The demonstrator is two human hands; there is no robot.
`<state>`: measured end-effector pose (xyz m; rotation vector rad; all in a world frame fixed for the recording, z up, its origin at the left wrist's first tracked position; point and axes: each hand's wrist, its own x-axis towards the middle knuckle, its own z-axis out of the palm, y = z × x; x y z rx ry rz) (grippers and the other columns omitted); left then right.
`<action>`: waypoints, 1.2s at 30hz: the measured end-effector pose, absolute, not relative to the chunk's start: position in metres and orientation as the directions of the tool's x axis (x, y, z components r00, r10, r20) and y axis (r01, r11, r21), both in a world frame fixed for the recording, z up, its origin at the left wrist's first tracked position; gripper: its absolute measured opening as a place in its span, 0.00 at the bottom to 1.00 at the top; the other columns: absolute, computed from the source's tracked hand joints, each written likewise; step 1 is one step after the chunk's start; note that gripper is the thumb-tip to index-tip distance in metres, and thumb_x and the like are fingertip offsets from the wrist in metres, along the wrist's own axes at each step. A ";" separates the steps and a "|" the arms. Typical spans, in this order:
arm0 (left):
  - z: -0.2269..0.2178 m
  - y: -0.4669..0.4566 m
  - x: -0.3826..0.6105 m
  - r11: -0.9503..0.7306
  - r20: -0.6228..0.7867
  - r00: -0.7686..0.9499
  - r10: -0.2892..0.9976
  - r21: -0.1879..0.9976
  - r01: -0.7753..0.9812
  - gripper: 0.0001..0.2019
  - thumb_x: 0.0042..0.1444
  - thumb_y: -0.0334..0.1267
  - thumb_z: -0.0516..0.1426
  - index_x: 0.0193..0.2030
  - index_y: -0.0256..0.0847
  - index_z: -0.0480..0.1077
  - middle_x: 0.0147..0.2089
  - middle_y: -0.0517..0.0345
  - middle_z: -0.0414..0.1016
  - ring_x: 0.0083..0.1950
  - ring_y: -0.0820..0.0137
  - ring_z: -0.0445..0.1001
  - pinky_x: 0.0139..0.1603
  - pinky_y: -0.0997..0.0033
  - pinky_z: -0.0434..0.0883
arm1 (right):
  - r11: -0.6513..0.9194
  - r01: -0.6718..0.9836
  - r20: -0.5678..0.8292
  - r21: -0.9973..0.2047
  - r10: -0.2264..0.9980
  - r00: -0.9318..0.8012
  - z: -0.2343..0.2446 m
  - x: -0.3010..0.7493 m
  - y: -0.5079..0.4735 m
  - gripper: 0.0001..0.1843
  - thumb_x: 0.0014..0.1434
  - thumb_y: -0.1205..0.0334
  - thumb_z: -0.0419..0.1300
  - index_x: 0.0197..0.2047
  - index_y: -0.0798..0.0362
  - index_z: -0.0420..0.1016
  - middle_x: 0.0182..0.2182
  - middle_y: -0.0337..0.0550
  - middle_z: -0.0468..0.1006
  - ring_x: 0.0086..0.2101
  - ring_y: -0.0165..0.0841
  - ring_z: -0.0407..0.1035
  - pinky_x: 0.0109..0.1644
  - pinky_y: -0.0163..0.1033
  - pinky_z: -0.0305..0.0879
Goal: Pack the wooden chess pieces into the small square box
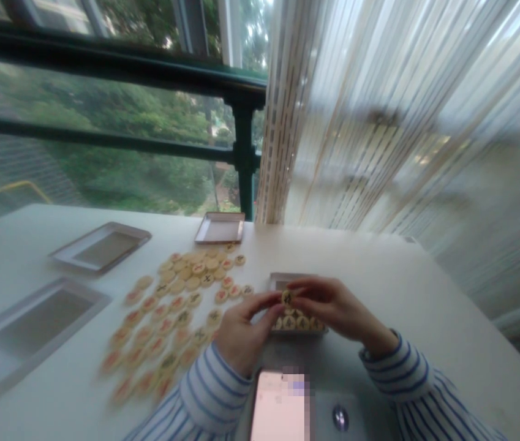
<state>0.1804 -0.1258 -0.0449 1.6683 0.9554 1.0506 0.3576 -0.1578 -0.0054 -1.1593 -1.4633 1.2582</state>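
Observation:
A round cream game piece point(288, 297) with a dark character is pinched between the fingertips of my left hand point(244, 331) and my right hand point(333, 306). Both hands hover over a small grey box point(278, 280) that holds a row of similar pieces point(297, 322). Many more round pieces point(181, 306), marked in red or dark ink, lie scattered on the white table point(425, 306) to the left of my hands. Both of my sleeves are blue and white striped.
Three shallow trays or lids lie on the table: one far back point(220, 228), one at back left point(101, 246), one at near left point(25, 324). A phone point(280, 407) lies close to me. A window with a dark railing and pale curtains point(402, 122) stand behind.

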 end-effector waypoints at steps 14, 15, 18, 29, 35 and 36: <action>-0.047 -0.129 0.182 -0.217 0.181 0.352 0.918 0.974 0.066 0.10 0.51 0.38 0.58 0.40 0.43 0.77 0.38 0.57 0.80 0.40 0.66 0.77 0.45 0.69 0.74 | 0.164 0.406 0.108 -0.899 0.982 -0.157 -0.008 0.350 -0.161 0.17 0.51 0.51 0.62 0.38 0.55 0.71 0.25 0.38 0.74 0.25 0.26 0.65 0.26 0.30 0.60; -0.047 -0.129 0.183 -0.216 0.180 0.352 0.918 0.974 0.064 0.10 0.51 0.38 0.58 0.40 0.43 0.77 0.38 0.57 0.80 0.40 0.67 0.77 0.46 0.69 0.73 | 0.160 0.406 0.104 -0.900 0.982 -0.158 -0.008 0.350 -0.161 0.16 0.52 0.50 0.61 0.38 0.55 0.71 0.27 0.39 0.74 0.26 0.27 0.66 0.27 0.31 0.61; -0.046 -0.130 0.183 -0.201 0.166 0.353 0.921 0.977 0.066 0.10 0.51 0.39 0.58 0.39 0.43 0.77 0.38 0.57 0.80 0.40 0.67 0.77 0.46 0.71 0.73 | 0.151 0.402 0.091 -0.903 0.982 -0.163 -0.007 0.351 -0.161 0.15 0.54 0.50 0.58 0.37 0.55 0.71 0.29 0.41 0.76 0.28 0.28 0.68 0.29 0.32 0.63; -0.042 -0.129 0.184 -0.061 0.051 0.357 0.933 0.998 0.019 0.11 0.48 0.41 0.59 0.36 0.36 0.77 0.34 0.52 0.80 0.37 0.65 0.78 0.41 0.70 0.74 | 0.235 0.537 0.130 -0.810 0.965 -0.226 0.003 0.352 -0.163 0.13 0.61 0.58 0.50 0.37 0.55 0.73 0.29 0.41 0.75 0.29 0.28 0.67 0.32 0.31 0.63; -0.041 -0.128 0.183 0.008 -0.008 0.330 0.944 1.000 0.002 0.12 0.47 0.41 0.61 0.36 0.37 0.77 0.35 0.53 0.80 0.38 0.65 0.77 0.43 0.70 0.73 | 0.326 0.615 0.190 -0.718 0.942 -0.277 0.009 0.355 -0.165 0.12 0.57 0.60 0.56 0.44 0.51 0.74 0.32 0.40 0.77 0.29 0.27 0.68 0.32 0.31 0.62; -0.042 -0.128 0.183 0.007 -0.008 0.322 0.947 1.000 0.004 0.12 0.46 0.41 0.61 0.36 0.37 0.77 0.35 0.53 0.80 0.39 0.65 0.77 0.43 0.70 0.73 | 0.336 0.628 0.204 -0.701 0.940 -0.275 0.010 0.355 -0.166 0.12 0.56 0.60 0.57 0.44 0.51 0.74 0.32 0.40 0.77 0.29 0.27 0.68 0.32 0.31 0.62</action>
